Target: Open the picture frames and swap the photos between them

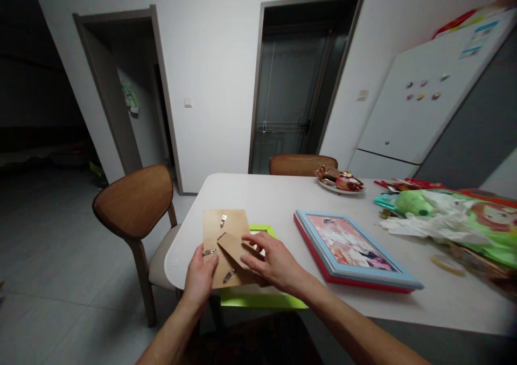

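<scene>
A tan picture frame backing board with small metal clips is held tilted above the table's near edge. My left hand grips its left edge, the thumb lying on the front near one clip. From the board's middle a hinged stand flap rises at an angle. My right hand has its bent fingers and thumb at the flap's right side, closed on it. A lime green picture frame lies beneath the board, partly hidden by it and by my right hand.
On the white table, a blue picture frame rests on a red one to the right. Further right are plastic bags and a tape roll. A plate stands at the back; chairs flank the table.
</scene>
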